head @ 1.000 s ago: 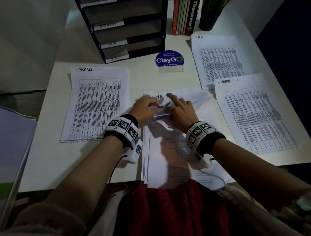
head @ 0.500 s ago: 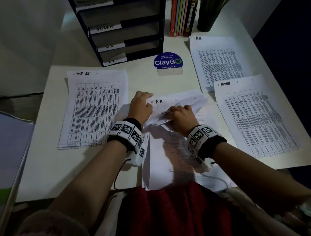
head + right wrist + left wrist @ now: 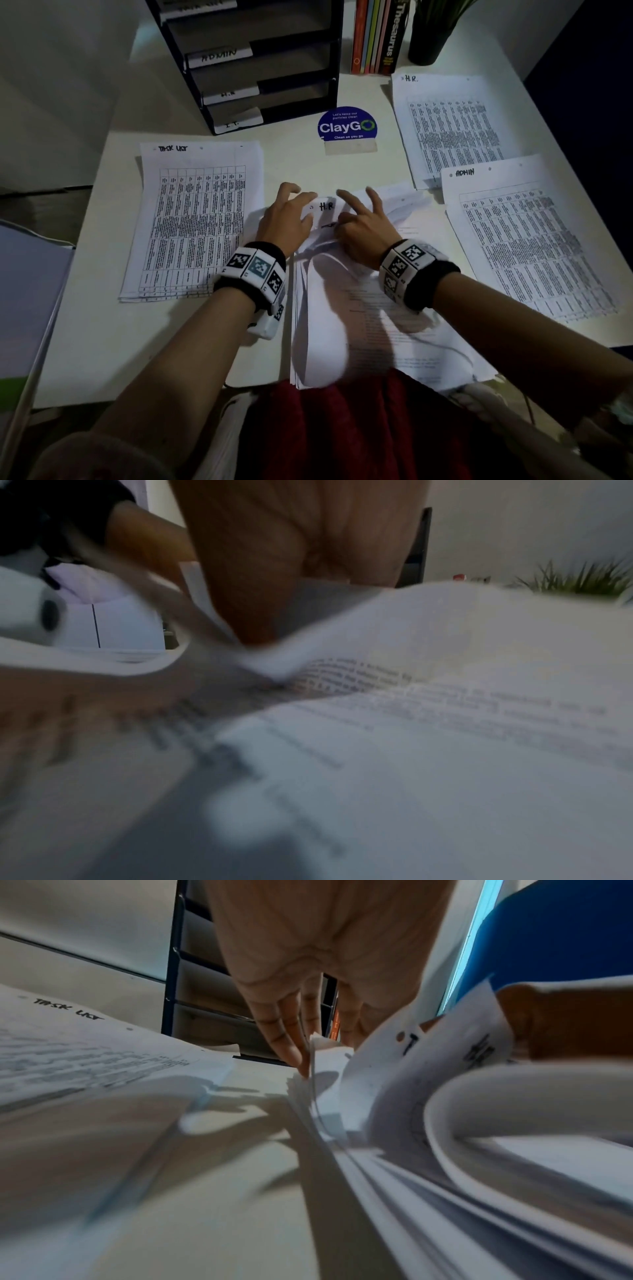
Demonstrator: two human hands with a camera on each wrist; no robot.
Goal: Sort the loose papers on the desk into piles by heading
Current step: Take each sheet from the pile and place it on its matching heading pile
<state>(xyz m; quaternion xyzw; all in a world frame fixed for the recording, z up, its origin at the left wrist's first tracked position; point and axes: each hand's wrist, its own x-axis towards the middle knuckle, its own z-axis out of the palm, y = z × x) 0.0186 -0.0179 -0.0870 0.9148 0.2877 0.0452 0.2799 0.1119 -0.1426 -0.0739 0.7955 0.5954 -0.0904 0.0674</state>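
Head view: on the white desk, the left hand and right hand pinched the curled-back top of a white sheet headed "H.R." atop the central unsorted paper stack. Left wrist view: fingers touched the stack's edge. Right wrist view: blurred, the grip unclear.

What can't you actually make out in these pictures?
- Table print on the TASK LIST pile: head view, too small.
- Sheets beneath the lifted H.R. sheet: covered by both hands.
- Top tray label: cut by the head view's edge.
- Right hand's fingertips: right wrist view, blurred.
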